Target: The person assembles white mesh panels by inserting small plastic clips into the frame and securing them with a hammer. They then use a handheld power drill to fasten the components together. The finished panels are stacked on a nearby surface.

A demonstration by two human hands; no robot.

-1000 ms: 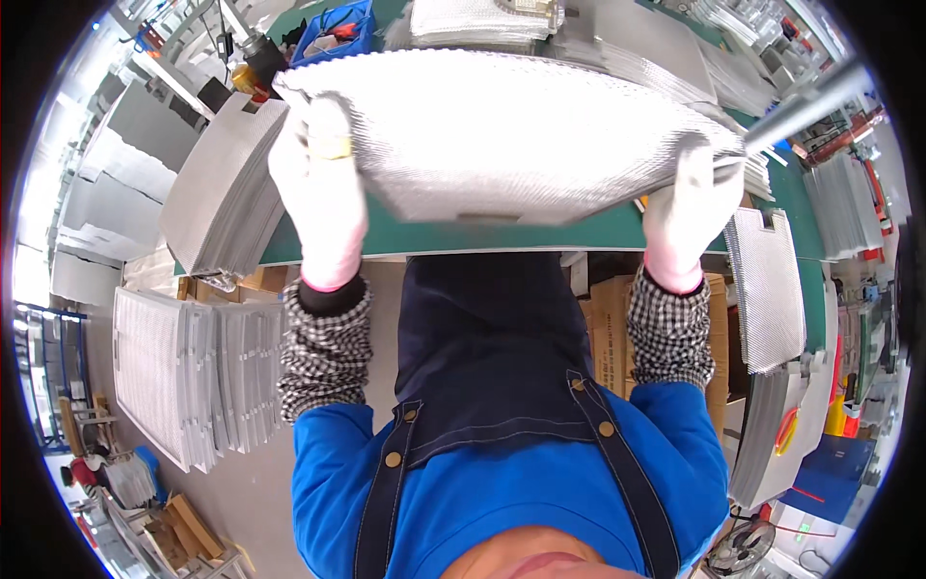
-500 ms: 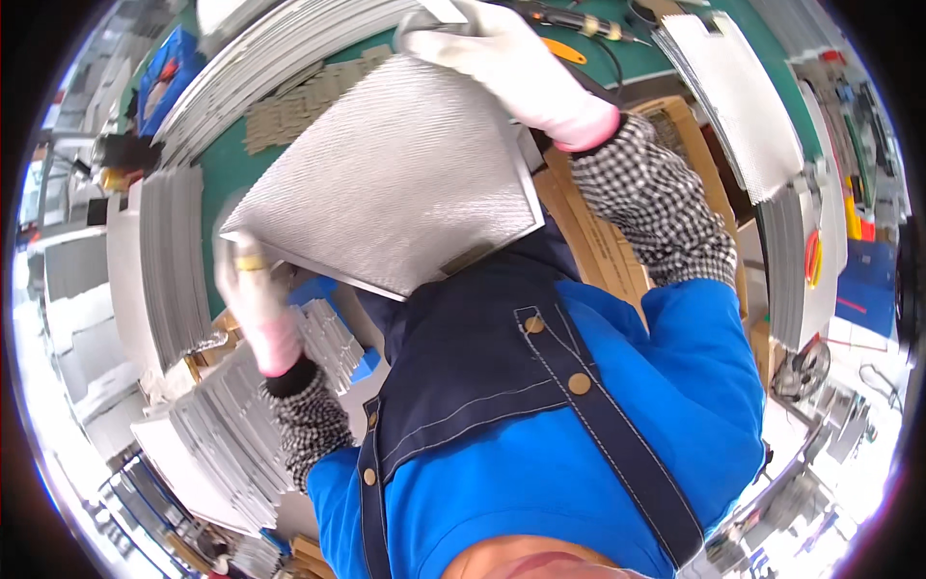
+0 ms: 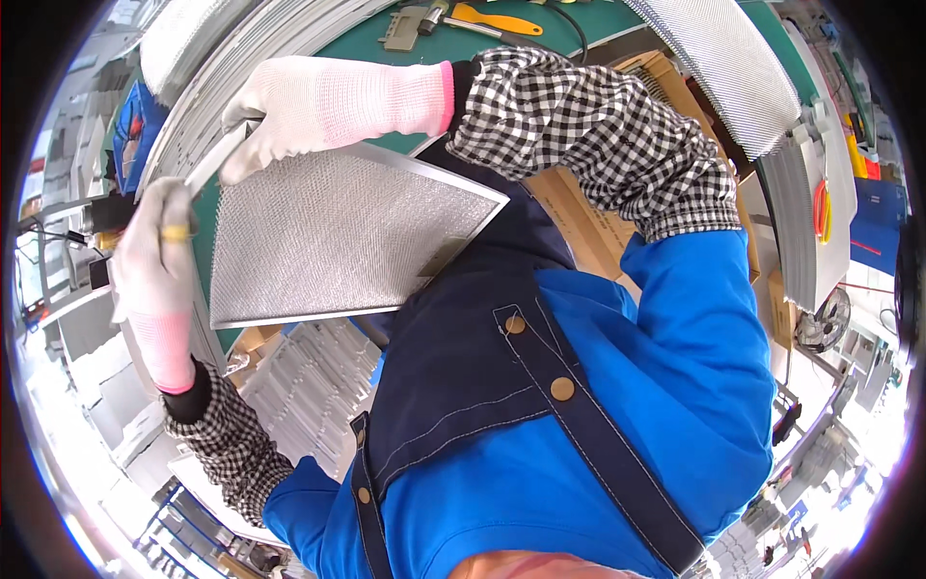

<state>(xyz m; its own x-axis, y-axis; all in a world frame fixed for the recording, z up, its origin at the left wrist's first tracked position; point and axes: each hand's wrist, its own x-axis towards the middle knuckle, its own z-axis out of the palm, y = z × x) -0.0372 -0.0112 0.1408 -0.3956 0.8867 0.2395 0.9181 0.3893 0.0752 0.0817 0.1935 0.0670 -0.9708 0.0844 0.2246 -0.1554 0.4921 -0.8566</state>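
Note:
A silver mesh panel (image 3: 318,232) with a thin metal frame along its edges leans at a slant against my dark apron. Beyond its far left corner, my right hand (image 3: 289,111), in a white and pink glove, pinches one end of a narrow pale metal strip (image 3: 214,162). At the strip's other end is my left hand (image 3: 159,241), gloved alike with a yellow band on one finger. Its fingers are closed together around that end, left of the panel. My right forearm, in a checked sleeve, crosses above the panel's far edge.
Long metal strips (image 3: 280,29) are stacked on the green table (image 3: 362,46). Near them lie an orange-handled scraper (image 3: 497,19) and a hammer (image 3: 446,21). More mesh panels (image 3: 719,58) stand at the right, beside a cardboard box (image 3: 593,222). Stacked frames (image 3: 309,376) sit at lower left.
My right hand has swung left from the panel's far edge. My left hand has moved left and up from the panel's corner. The panel has turned and shifted left; a strip now spans both hands.

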